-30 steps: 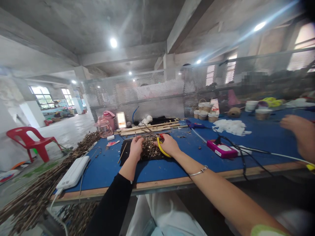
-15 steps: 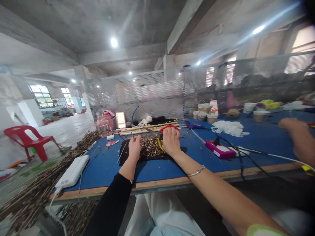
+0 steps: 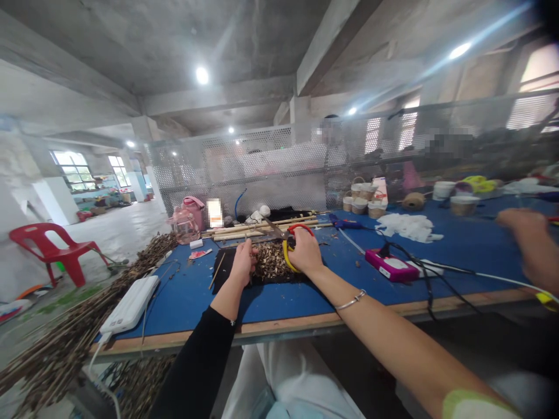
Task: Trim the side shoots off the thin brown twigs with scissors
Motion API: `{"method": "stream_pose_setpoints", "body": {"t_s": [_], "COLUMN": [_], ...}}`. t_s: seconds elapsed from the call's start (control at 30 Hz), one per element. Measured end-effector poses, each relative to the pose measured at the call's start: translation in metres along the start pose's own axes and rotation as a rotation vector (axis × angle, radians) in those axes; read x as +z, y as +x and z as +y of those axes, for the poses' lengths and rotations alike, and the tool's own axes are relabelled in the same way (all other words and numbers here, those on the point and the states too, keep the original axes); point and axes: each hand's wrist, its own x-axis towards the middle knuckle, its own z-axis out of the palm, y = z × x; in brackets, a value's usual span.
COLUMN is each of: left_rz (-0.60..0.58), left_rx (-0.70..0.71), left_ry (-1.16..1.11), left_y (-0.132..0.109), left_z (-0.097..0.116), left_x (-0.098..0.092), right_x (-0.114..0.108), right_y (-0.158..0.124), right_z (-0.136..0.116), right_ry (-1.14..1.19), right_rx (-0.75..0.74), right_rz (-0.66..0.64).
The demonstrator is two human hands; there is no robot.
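My right hand (image 3: pixel 306 250) is wrapped round the handles of scissors (image 3: pixel 276 230), one red and one yellow, with the blades parted and pointing up and left. My left hand (image 3: pixel 244 262) is closed in a pinch around a thin stick (image 3: pixel 246 237) at the left edge of a pile of short cut stem pieces (image 3: pixel 271 259). The pile lies on a black cloth (image 3: pixel 220 269) on the blue table (image 3: pixel 183 305). Behind the hands lie several pale sticks (image 3: pixel 236 231).
A white power bank (image 3: pixel 130 305) and bundled dry stems (image 3: pixel 56 343) are at the left. Rightward are a magenta box (image 3: pixel 389 265) with cables, white material (image 3: pixel 410 227), small pots (image 3: pixel 359 205) and another person's hand (image 3: pixel 522 233). A mesh screen (image 3: pixel 262 151) stands behind.
The scissors have opened, their yellow handle swinging outward as my right hand's fingers spread within the handles. My left hand has turned slightly and shifted a little to the right.
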Motion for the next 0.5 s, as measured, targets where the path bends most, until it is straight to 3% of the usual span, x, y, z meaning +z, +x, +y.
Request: {"method": "stream_pose_setpoints", "body": {"t_s": [0.07,0.13,0.23,0.37,0.5], "left_rz": [-0.053,-0.078,-0.122,-0.177,-0.175], "left_rx": [-0.063,-0.036,0.034,0.014,0.006], "left_ry": [-0.091,-0.151,-0.153,-0.101,-0.071], "left_y": [-0.001,-0.001,0.0,0.001,-0.002], "left_z": [0.002,0.003,0.001,-0.002,-0.002], "left_x": [0.001,0.002,0.002,0.001,0.001], "right_x": [-0.001,-0.001,0.001,0.01,0.021], "right_y": [0.008,0.019,0.037,0.045,0.037], "right_z": [0.001,0.002,0.003,0.011,0.023], "right_ry": [0.097,0.193,0.298,0.454,0.836], "right_rx": [0.011,0.063,0.197,0.348,0.613], "right_rz": [-0.015,-0.024,-0.024,0.023,-0.189]}}
